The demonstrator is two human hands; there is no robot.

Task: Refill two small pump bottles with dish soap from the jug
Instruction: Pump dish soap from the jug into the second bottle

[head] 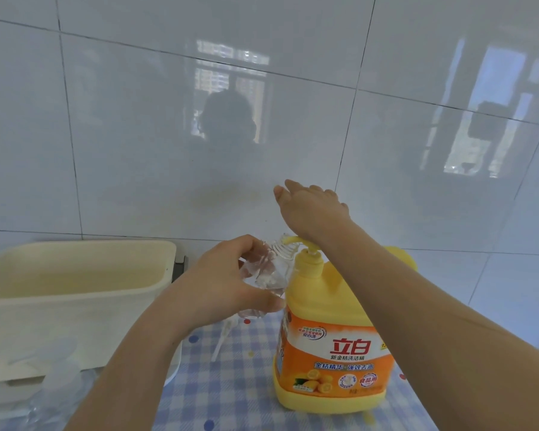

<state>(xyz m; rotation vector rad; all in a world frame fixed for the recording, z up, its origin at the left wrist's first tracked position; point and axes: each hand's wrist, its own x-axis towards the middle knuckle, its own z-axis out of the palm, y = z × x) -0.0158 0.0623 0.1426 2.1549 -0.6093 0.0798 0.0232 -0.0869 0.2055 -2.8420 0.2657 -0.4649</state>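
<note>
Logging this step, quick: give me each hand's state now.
Left hand: grips the clear small bottle, held at the pump spout.
Right hand: open, fingers straight, its heel on the jug pump.

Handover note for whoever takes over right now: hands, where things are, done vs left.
Left hand: grips the clear small bottle, tilted, its mouth at the spout of the pump head.
Right hand: fingers straight, heel resting on the pump head.
Dish soap jug: upright on the checked cloth. A white pump with dip tube lies on the cloth to its left.
Done: bottle opened and at the spout; fill level unclear.
Left: fill it, refit its pump, then repeat for the other one, not clearly in view.
</note>
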